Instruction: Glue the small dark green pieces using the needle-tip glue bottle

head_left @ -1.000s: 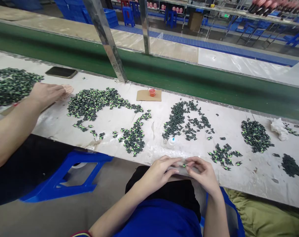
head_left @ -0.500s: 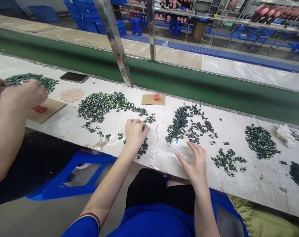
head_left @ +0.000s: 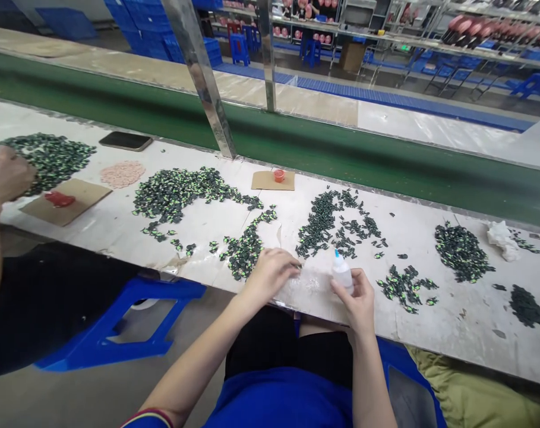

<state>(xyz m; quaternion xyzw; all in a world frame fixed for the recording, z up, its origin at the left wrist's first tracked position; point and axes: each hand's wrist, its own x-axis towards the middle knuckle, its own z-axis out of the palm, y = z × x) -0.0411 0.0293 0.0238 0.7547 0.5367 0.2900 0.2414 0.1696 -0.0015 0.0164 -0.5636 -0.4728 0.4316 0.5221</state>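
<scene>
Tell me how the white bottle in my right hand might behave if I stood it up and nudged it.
The white bottle could tip, since it looks taller than wide. Its rounded sides suggest it might roll once down. It is probably light, as the right hand holds it with just the fingers.

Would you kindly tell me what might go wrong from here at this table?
The left hand pinches a small dark piece, which could slip, being tiny. The white bottle in the right hand leans, so any liquid inside might drip onto the table. The pile of green-flecked pieces lies close to the left hand and the table's near edge, so a brush of the wrist might knock some off.
</scene>
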